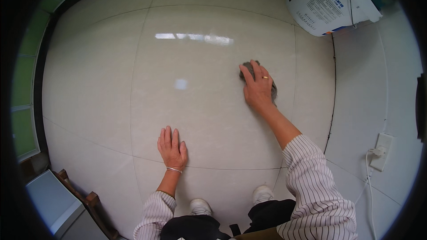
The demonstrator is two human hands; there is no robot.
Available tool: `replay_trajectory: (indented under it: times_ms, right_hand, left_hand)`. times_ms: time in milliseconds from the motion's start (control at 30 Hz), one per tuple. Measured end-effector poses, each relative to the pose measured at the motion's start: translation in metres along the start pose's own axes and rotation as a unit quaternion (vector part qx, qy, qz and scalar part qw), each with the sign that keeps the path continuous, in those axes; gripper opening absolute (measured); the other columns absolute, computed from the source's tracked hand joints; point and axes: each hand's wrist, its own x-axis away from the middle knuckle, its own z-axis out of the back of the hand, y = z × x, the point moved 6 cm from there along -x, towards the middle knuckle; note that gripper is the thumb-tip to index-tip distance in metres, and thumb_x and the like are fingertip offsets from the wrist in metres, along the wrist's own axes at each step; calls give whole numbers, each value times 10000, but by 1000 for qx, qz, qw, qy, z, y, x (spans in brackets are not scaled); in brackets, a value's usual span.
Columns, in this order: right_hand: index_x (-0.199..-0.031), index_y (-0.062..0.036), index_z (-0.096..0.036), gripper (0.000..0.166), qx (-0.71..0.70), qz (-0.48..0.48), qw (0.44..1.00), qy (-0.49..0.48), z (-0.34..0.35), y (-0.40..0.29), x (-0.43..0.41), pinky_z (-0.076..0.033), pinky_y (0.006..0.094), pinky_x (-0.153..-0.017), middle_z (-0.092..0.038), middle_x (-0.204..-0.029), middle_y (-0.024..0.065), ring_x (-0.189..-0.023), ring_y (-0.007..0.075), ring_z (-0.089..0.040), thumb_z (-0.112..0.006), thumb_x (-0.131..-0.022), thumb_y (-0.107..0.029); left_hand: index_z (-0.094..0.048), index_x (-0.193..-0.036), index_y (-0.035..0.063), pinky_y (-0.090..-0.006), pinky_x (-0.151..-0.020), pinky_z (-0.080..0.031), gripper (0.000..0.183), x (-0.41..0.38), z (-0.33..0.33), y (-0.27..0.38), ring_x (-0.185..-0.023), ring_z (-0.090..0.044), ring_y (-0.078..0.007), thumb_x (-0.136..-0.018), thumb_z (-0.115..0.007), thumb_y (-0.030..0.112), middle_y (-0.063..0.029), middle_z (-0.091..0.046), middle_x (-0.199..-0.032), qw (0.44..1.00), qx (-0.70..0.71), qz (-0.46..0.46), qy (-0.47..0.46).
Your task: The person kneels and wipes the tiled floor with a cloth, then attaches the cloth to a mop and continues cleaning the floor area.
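My right hand (pixel 258 88) presses a crumpled grey-brown cloth (pixel 247 72) against the glossy beige tiled floor (pixel 206 113), right of centre. Parts of the cloth show past the fingertips and along the outer side of the palm. A ring is on one finger of that hand. Lower and to the left, my left hand (pixel 172 148) is over the floor with its fingers apart and nothing in it, a thin bracelet at the wrist. Whether its palm bears on the tile cannot be told. Both arms wear striped sleeves.
A white plastic bucket (pixel 328 6) stands at the upper right by the wall. On the right wall (pixel 360 83) a plug with a white cable sits in a socket (pixel 382 151). Green panels (pixel 23 80) line the left side. A grey box-like object (pixel 55 198) and wooden frame (pixel 93 200) are lower left.
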Motion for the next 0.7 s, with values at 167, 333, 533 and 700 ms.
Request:
replay_trajectory:
  times_ms: [167,333,533,700]
  right_hand:
    - [-1377,-147,-441,696,-267,-35,963,23,64,66,-14,-450,427,-974,-415,-1389,188,-1233,414,-448,-584,-710,-9]
    - [-1394,-169,-436,659,-62,-186,980,-20,52,173,-54,-358,561,-1019,-319,-1463,242,-1316,455,-345,-650,-771,-185]
    - [-1286,-226,-560,545,-10,-101,991,93,9,104,-30,-297,622,-1002,-349,-1458,190,-1322,437,-301,-709,-765,-289]
    - [-1181,-240,-623,476,-136,115,984,-13,28,17,58,-350,528,-958,-431,-1408,102,-1282,355,-388,-690,-723,-127]
  left_hand:
    - [-455,-1379,67,-540,-1084,-258,520,-1,7,-5,-1375,-328,-372,-874,-535,163,-174,-358,-1496,1000,-16,-6,3]
    - [-448,-1383,63,-541,-1087,-254,522,-1,0,1,-1378,-326,-369,-875,-530,150,-177,-363,-1490,1000,-19,-10,2]
    - [-449,-1382,65,-531,-1092,-251,519,-4,1,6,-1376,-334,-363,-876,-525,148,-170,-366,-1489,999,-39,-15,4]
    - [-451,-1386,74,-526,-1093,-255,522,1,2,3,-1374,-339,-362,-874,-525,147,-164,-371,-1488,999,-44,-10,10]
